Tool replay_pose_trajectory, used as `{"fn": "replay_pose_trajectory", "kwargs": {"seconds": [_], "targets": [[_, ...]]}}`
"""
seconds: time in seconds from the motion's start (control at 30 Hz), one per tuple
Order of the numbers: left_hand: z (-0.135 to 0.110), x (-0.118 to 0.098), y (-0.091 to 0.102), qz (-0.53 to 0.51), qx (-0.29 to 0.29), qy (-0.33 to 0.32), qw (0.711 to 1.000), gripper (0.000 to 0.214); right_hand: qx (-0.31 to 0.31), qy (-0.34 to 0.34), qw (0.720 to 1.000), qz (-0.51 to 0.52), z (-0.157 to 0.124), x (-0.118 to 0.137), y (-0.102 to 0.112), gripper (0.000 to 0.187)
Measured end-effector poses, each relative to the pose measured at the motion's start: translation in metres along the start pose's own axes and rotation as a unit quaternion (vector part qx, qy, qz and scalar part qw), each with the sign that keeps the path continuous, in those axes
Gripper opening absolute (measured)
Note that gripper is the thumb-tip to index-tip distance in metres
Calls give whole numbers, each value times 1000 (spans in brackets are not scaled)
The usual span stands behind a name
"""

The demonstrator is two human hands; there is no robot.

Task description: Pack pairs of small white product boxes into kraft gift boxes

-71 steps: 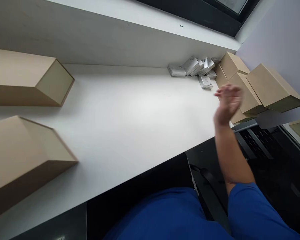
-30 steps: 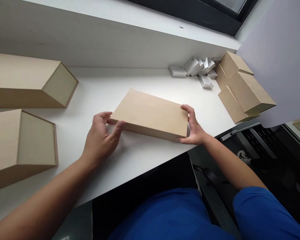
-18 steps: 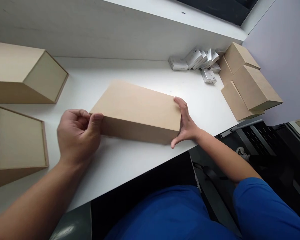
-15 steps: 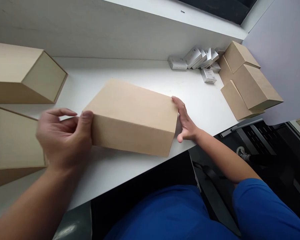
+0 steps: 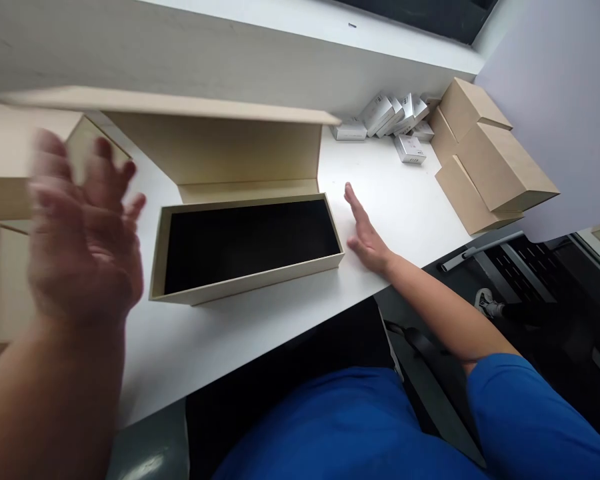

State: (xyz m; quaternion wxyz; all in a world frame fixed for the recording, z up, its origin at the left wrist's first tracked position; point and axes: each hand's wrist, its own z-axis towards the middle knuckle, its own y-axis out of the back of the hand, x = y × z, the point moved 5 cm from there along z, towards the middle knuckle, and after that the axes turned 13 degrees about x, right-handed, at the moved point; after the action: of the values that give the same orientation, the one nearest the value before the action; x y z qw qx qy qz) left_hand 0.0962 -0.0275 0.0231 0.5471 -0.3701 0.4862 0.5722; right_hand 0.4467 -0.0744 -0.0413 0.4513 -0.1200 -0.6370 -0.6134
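A tan cardboard box (image 5: 245, 277) lies on the white table (image 5: 405, 200) in front of me with its hinged lid (image 5: 220, 143) swung up and back. Its inside is black and holds nothing I can see. My left hand (image 5: 80, 227) hangs blurred in the air left of the box, fingers spread, holding nothing. My right hand (image 5: 363, 230) lies flat on the table against the box's right end, fingers stretched out.
Two more tan boxes (image 5: 10, 173) sit at the left edge, partly behind my left hand. A stack of closed tan boxes (image 5: 490, 167) stands at the right by a partition. Several small white cartons (image 5: 395, 120) lie at the back right.
The box was closed half a second ago; its lid now stands up and back. My left hand has let go and moved left and up. My right hand stays at the right end.
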Motion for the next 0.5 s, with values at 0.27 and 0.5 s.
{"fn": "replay_pose_trajectory", "kwargs": {"seconds": [0.27,0.5], "targets": [[-7,32,-13,-85,-13,109,990,122,-200,-291,934,-49,5,-115,121,131],[-14,34,-21,-55,60,205,975,66,-330,-448,822,-126,27,-183,206,116]]}}
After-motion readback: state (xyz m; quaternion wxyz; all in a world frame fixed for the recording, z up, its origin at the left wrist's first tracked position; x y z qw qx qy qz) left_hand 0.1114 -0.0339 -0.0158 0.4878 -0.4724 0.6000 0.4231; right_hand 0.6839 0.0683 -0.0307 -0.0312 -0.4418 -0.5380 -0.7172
